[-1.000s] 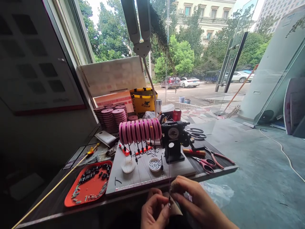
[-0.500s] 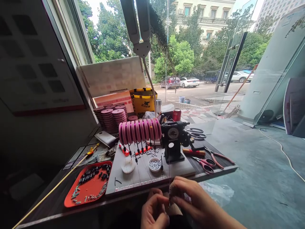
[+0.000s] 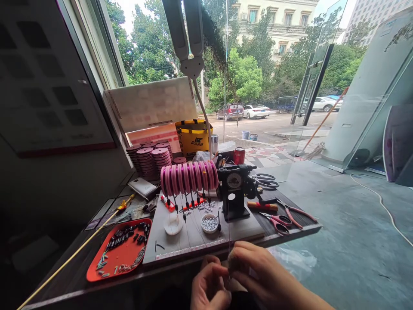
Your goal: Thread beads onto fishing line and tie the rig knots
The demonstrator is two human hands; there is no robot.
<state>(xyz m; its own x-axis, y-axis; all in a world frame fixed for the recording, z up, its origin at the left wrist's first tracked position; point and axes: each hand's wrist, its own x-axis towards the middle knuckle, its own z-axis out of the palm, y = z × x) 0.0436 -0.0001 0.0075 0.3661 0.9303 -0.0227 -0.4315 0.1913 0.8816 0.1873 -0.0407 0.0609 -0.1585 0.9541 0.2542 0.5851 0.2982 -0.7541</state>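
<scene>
At the bottom centre, my left hand [image 3: 211, 282] and my right hand [image 3: 254, 267] meet just off the table's front edge, fingers pinched together. A thin line runs down between them from the row of pink spools [image 3: 189, 177], which is mounted on a black winding machine [image 3: 235, 193]. What the fingertips pinch, apart from this line, is too small to make out. Black clips hang on lines under the spools. Behind my hands, a white dish of silvery beads [image 3: 209, 223] and a white round lid [image 3: 173, 224] lie on the pale board [image 3: 193, 241].
An orange tray [image 3: 93, 267] with black and metal parts is at the left, crossed nearby by a yellow rod [image 3: 71, 254]. Scissors [image 3: 278, 224] and pliers [image 3: 295, 213] lie right. Stacked discs [image 3: 153, 159], a yellow bag [image 3: 193, 140] and a red can [image 3: 239, 156] stand behind.
My right hand's fingers have shifted slightly at the line. My left hand has barely moved, and the objects on the table are unchanged.
</scene>
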